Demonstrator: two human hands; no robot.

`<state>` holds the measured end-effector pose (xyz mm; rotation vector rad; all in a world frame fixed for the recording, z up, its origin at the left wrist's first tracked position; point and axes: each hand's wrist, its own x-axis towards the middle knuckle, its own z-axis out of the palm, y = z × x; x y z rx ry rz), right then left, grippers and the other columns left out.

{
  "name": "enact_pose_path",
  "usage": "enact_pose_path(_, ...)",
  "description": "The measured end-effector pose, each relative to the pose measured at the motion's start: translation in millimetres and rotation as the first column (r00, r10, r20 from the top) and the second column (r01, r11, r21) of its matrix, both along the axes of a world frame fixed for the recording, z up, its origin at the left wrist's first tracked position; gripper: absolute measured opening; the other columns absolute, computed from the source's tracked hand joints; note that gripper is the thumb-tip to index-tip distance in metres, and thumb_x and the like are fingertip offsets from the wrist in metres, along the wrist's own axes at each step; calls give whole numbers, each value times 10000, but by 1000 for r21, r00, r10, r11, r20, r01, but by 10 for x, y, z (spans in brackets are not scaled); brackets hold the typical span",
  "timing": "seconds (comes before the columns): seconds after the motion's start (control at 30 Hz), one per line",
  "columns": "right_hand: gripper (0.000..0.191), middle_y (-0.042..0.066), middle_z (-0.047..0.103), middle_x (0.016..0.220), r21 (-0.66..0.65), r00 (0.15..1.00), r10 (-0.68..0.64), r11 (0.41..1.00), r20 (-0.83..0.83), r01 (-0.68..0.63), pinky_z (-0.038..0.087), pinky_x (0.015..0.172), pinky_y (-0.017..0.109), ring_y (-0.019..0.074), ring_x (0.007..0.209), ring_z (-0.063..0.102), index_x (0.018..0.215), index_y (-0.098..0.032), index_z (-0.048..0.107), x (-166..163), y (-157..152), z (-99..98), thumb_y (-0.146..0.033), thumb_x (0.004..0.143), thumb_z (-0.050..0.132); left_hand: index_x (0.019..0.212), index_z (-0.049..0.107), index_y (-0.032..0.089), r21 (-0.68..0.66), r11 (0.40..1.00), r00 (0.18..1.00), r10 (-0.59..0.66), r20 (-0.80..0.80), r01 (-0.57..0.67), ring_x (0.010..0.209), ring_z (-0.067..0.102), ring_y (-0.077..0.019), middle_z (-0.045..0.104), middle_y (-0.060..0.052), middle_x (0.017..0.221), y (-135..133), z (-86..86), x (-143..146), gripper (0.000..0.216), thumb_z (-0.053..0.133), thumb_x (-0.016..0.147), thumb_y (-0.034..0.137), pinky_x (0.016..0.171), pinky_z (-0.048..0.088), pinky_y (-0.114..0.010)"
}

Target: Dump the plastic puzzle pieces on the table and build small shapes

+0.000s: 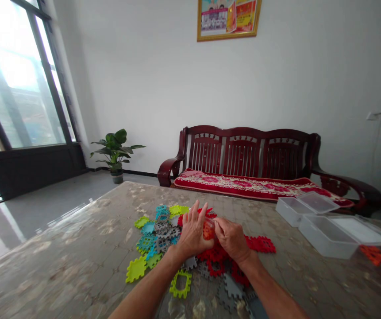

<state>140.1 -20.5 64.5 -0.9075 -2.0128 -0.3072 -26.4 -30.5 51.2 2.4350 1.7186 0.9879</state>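
A small clear plastic bag [208, 230] with orange-red pieces inside is between my two hands. My left hand [193, 230] holds it from the left, its fingers pointing up and its thumb under the bag. My right hand [232, 239] is closed, pinching the bag's right side near the top. Around and under both hands lies a pile of flat, notched plastic building pieces. Red pieces [259, 244] lie mostly to the right, grey pieces [163, 230] and blue pieces [146, 242] to the left. Lime-green pieces [136, 269] lie at the pile's edges.
Clear plastic boxes [326, 237] with lids stand at the table's right, with orange pieces [372, 254] beside them. A patterned cloth covers the table [77, 266]. Behind it are a dark red wooden bench [243, 153] and a potted plant [115, 153].
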Motion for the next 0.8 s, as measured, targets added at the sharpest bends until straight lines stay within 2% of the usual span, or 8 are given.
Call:
enact_pose_path(0.23,286,30,743,798,-79,1000,-6,997,-18,4,467,656,213,132,694,684,884,-222,683,-148,16,16,-200,966,410,1536,99,172,80,997,1000,7,26,-9,1488,46,-399,91,-218,1611,-103,-247,-148,1076,689,651,336,1148,197,-594)
enact_pose_path(0.37,292,35,745,808,-68,999,-31,997,-21,30,471,665,219,138,693,684,869,-215,678,-190,27,-3,-199,968,404,1539,88,173,102,993,997,-59,-53,64,1487,25,-406,50,-226,1615,-153,-306,-258,1099,730,677,397,1146,206,-604)
enact_pose_path(0.47,307,40,748,832,-51,999,-36,998,-35,34,480,684,229,145,702,687,877,-213,680,-189,34,-9,-198,973,389,1538,132,199,122,986,990,-98,-104,111,1486,56,-396,72,-203,1617,-191,-338,-334,1004,704,739,405,1144,224,-599)
enact_pose_path(0.53,304,38,748,834,-52,998,-42,998,-52,39,483,686,230,146,710,689,896,-211,682,-184,42,-4,-204,976,389,1518,216,213,148,981,987,-104,-120,122,1480,111,-378,128,-181,1609,-218,-362,-384,878,672,784,367,1145,245,-581)
enact_pose_path(0.6,290,36,748,825,-50,995,-63,997,-79,59,483,681,227,147,713,690,913,-208,684,-176,62,10,-210,973,401,1462,340,219,172,975,984,-116,-132,138,1454,202,-354,247,-162,1567,-245,-381,-426,731,656,813,334,1144,277,-551)
enact_pose_path(0.7,283,46,752,838,-19,985,-108,994,-136,106,487,686,229,152,728,693,939,-201,692,-147,129,45,-213,966,410,1348,483,262,173,970,978,-141,-155,168,1371,351,-305,458,-110,1411,-283,-376,-454,539,648,837,308,1121,342,-502)
enact_pose_path(0.8,296,67,753,887,11,969,-139,989,-206,145,505,719,249,169,778,700,988,-190,694,-93,202,68,-223,965,401,1276,548,291,156,975,979,-132,-156,157,1268,452,-269,551,-71,1275,-307,-302,-439,425,630,859,289,1081,396,-457)
